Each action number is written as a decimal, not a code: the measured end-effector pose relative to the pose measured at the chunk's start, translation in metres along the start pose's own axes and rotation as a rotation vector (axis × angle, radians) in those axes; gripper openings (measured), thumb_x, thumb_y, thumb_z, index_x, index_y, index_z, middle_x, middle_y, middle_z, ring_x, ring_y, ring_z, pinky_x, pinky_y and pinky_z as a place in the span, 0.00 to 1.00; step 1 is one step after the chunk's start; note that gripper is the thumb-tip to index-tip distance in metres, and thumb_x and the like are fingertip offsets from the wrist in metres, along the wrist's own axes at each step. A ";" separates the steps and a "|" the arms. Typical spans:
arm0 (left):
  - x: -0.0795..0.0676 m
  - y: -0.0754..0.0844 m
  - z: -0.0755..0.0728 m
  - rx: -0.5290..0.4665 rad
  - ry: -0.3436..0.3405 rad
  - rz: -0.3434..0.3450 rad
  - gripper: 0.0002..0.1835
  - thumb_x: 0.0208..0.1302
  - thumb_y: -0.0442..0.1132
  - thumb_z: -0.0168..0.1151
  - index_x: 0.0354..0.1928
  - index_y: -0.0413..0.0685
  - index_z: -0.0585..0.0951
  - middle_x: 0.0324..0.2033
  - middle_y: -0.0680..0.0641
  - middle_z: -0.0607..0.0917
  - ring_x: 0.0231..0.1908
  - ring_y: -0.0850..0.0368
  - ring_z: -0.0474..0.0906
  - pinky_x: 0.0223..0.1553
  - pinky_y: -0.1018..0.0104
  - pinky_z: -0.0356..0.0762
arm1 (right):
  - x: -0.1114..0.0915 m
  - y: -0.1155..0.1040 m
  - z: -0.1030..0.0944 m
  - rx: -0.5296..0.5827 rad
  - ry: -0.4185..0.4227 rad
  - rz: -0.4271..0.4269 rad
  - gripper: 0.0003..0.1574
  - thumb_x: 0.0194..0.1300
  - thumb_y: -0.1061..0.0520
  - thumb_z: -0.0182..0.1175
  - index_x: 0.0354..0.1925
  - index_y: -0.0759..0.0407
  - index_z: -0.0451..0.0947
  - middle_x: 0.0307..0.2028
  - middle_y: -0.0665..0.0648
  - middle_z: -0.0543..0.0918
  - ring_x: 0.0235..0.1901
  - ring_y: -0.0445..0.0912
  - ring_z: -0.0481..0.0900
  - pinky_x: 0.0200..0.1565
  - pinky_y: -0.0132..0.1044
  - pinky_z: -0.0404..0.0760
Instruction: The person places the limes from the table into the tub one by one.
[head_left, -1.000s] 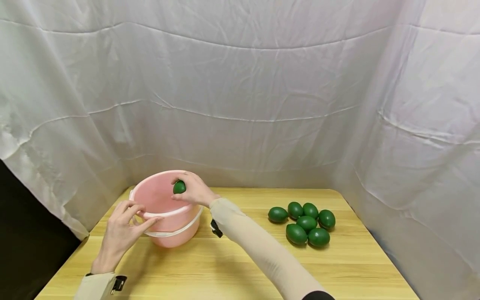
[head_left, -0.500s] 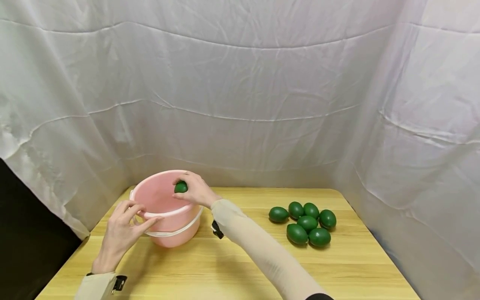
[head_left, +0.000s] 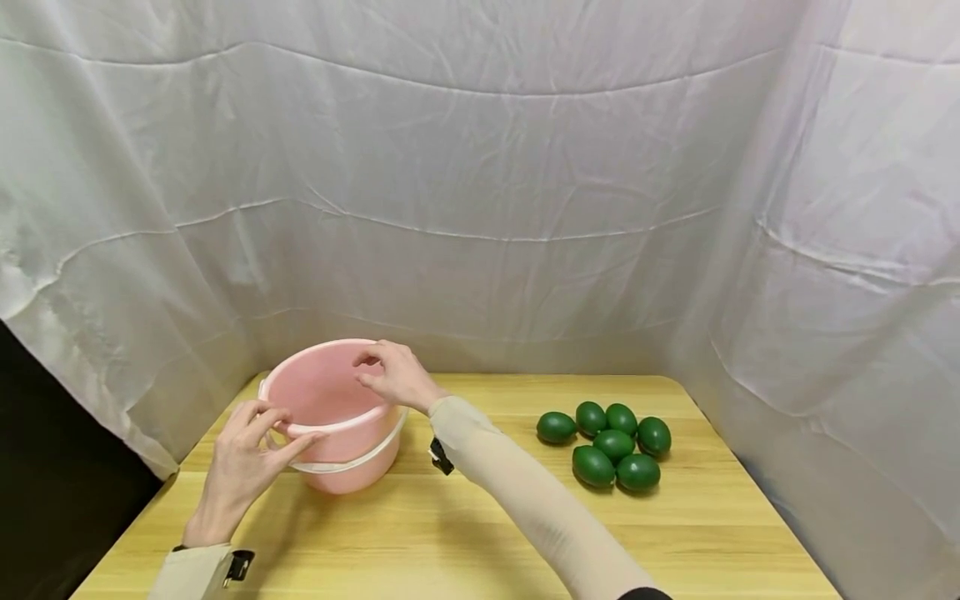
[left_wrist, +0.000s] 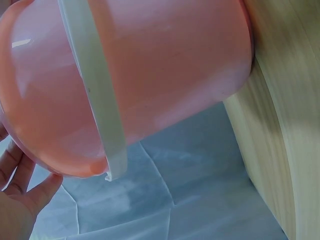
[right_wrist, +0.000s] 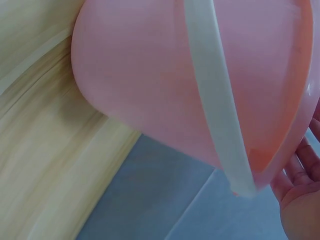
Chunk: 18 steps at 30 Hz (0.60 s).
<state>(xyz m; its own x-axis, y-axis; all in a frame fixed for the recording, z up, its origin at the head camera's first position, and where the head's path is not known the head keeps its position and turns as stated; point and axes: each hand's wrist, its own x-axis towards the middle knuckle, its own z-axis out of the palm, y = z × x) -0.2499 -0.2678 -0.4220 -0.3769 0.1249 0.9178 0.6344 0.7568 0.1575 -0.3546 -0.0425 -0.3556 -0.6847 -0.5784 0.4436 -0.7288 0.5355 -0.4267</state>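
A pink plastic bucket (head_left: pixel 348 446) stands on the left of the table, its white handle (head_left: pixel 352 462) lowered across the front. My left hand (head_left: pixel 243 458) grips the near-left rim, fingertips on the rim and thumb along its outer side. Over the right side of the opening, my right hand (head_left: pixel 397 377) has loosely curled fingers with nothing between them. In the right wrist view, the right hand's fingers (right_wrist: pixel 305 162) are beside the rim. The bucket's floor is hidden. Several dark green, lime-like fruits (head_left: pixel 613 447) lie clustered on the right.
The wooden table (head_left: pixel 480 517) has its far edge along a grey-white curtain (head_left: pixel 487 192), which also hangs on both sides. A black panel (head_left: pixel 60 467) fills the lower left beside the table.
My right hand has let go of the lime-like green fruit, now out of sight, and shifted slightly right. The left hand stays at the rim.
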 end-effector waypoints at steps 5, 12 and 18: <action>-0.001 0.000 -0.001 0.005 -0.004 -0.003 0.32 0.57 0.68 0.62 0.30 0.42 0.82 0.29 0.48 0.79 0.34 0.61 0.68 0.31 0.78 0.66 | -0.007 0.007 -0.002 0.102 0.038 0.041 0.12 0.67 0.56 0.62 0.48 0.55 0.83 0.46 0.53 0.84 0.49 0.43 0.81 0.54 0.37 0.80; -0.001 0.000 -0.003 0.012 -0.032 -0.027 0.26 0.50 0.61 0.73 0.30 0.43 0.83 0.30 0.48 0.79 0.35 0.61 0.68 0.31 0.78 0.66 | -0.019 0.014 -0.011 0.157 0.095 0.028 0.11 0.67 0.56 0.62 0.46 0.58 0.83 0.44 0.54 0.84 0.45 0.43 0.82 0.49 0.31 0.81; -0.001 0.002 -0.003 0.011 -0.037 -0.027 0.27 0.51 0.62 0.72 0.30 0.42 0.83 0.30 0.48 0.79 0.35 0.61 0.68 0.32 0.78 0.66 | -0.033 0.024 -0.014 0.144 0.147 0.005 0.10 0.67 0.57 0.61 0.45 0.58 0.84 0.43 0.54 0.85 0.42 0.45 0.82 0.48 0.33 0.82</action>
<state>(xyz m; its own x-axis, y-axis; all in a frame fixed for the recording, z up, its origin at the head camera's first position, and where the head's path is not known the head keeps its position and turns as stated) -0.2458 -0.2684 -0.4219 -0.4183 0.1277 0.8993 0.6160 0.7675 0.1775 -0.3490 -0.0017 -0.3692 -0.6897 -0.4747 0.5467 -0.7239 0.4381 -0.5329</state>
